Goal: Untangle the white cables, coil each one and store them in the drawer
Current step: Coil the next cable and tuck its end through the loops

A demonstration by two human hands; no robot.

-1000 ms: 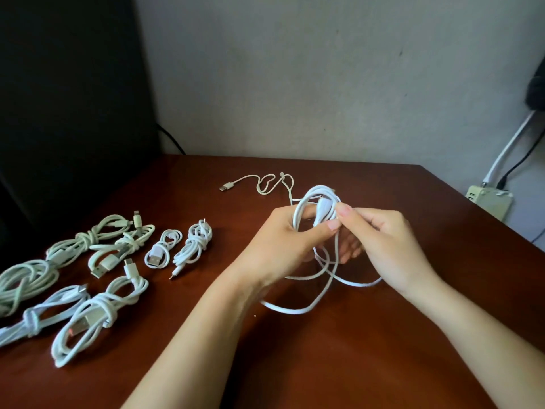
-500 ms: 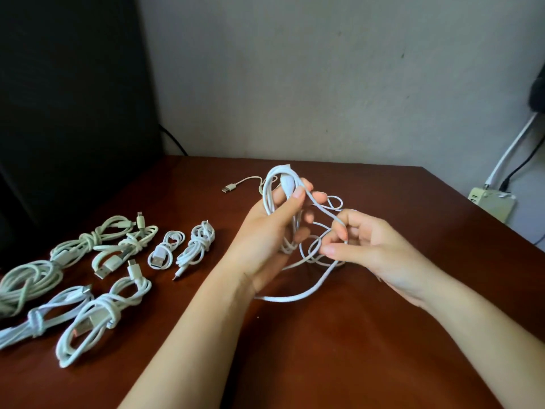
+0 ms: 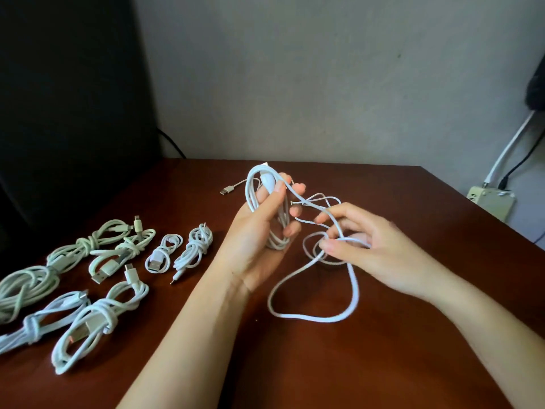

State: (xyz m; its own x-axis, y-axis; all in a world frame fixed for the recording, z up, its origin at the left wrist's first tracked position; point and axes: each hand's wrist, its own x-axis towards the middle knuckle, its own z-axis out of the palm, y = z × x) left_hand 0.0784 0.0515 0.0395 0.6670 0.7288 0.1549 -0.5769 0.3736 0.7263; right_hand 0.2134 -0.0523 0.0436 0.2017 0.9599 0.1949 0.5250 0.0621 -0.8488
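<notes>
My left hand [image 3: 259,231] holds the coil [image 3: 278,240] upright above the middle of the surface [image 3: 324,364]. My right hand [image 3: 362,243] sits just right of it, pinching the loose loop [image 3: 306,318], which hangs down onto the surface in front of both hands. A plug [image 3: 227,190] lies behind my left hand. Coiled bundles [image 3: 100,317] lie in rows at the far left. A power strip [image 3: 489,202] sits beyond the surface's right edge.

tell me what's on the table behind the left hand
A thin white cable lies on the table behind the left hand, its USB plug pointing left. The hand and the coil it grips cover where that cable runs next.
</notes>
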